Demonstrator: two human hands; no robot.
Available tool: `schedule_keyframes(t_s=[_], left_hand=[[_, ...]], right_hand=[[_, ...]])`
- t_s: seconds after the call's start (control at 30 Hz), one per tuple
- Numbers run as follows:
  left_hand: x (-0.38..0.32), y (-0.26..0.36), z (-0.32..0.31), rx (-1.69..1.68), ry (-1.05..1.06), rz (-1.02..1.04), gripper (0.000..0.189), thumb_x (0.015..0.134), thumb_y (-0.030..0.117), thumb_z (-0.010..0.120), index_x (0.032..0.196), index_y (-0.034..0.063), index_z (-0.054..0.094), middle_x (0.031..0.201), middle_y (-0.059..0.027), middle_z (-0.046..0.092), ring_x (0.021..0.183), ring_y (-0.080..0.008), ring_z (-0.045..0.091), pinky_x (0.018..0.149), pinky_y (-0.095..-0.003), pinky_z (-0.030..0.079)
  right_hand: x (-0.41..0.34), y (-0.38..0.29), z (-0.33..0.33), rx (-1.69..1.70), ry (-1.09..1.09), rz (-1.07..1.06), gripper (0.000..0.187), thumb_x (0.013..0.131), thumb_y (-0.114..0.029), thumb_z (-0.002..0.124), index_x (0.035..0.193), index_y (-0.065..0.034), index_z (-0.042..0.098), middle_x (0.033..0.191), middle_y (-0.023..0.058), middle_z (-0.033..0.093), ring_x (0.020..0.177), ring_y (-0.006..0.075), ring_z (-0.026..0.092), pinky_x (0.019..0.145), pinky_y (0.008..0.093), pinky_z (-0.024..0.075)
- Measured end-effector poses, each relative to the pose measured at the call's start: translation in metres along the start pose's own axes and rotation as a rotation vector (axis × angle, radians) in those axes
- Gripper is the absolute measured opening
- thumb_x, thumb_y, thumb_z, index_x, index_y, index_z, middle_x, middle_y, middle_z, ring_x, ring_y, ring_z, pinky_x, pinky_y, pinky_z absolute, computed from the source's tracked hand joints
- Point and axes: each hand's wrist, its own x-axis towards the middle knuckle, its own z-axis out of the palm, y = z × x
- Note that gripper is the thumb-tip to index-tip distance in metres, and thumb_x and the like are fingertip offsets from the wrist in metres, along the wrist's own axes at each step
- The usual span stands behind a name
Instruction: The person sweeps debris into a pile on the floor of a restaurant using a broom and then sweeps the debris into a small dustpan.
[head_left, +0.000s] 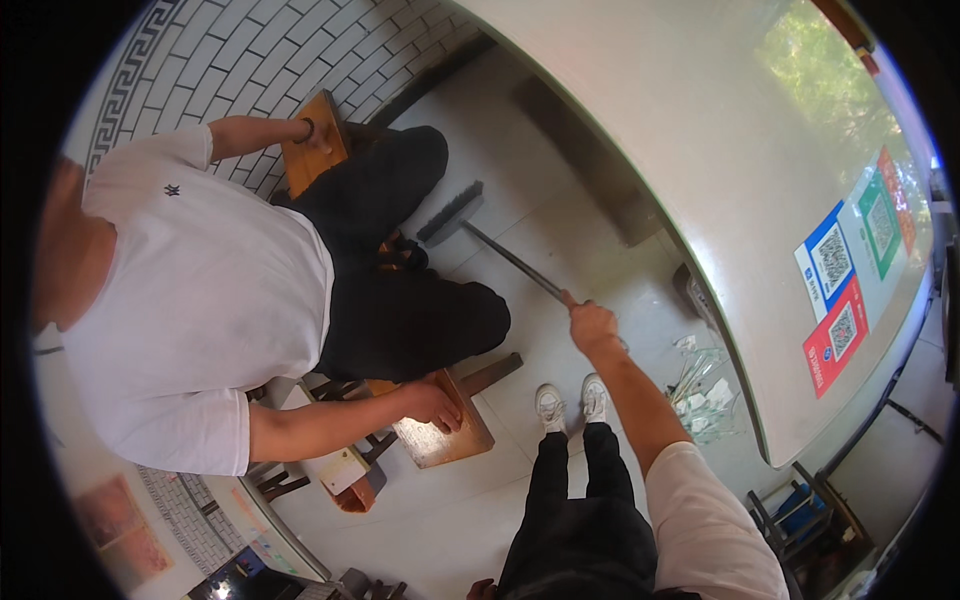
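Observation:
My right hand (595, 326) grips the end of a long broom handle (517, 261), with the arm stretched out ahead of me. The handle slants away to the dark bristled head of the broom (450, 214), which rests on the tiled floor (547, 225). That head lies close to the knees of a seated person (202, 277) in a white T-shirt and black trousers. Only a small part of my left hand (481, 590) shows at the bottom rim, so its fingers and anything in them are hidden. My white shoes (551, 409) stand below the right hand.
A pale table (645, 90) with several printed code stickers (836, 330) curves along the right. By its edge is a bundle of litter with white scraps (705, 394). The seated person's hands rest on wooden seats (450, 427). Behind them runs a tiled wall (255, 60).

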Motion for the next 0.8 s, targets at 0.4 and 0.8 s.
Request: schedule_keyframes(t_s=[0.4,0.8], left_hand=[[0.037,-0.061,-0.004,0.044,0.031,0.373,0.024,0.082,0.018,0.064,0.1,0.0031,0.06,0.083,-0.0101,0.064,0.078,-0.0191,0.061,0.073,-0.0312,0.05],[0.024,-0.052,-0.017,0.2,0.055,0.467,0.025,0.082,0.022,0.061,0.099,0.0034,0.061,0.085,-0.0117,0.064,0.079,-0.0208,0.062,0.074,-0.0341,0.051]], right_hand=[[-0.299,0.202,-0.043,-0.016,-0.077,0.155,0.051,0.087,-0.017,0.047,0.135,-0.0267,0.034,0.097,0.0182,0.06,0.082,0.0354,0.06,0.069,0.046,0.048],[-0.098,0.109,-0.047,0.143,0.148,0.114,0.036,0.088,-0.019,0.042,0.124,-0.0186,0.044,0.08,0.0214,0.061,0.076,0.0408,0.058,0.066,0.0506,0.0454]])
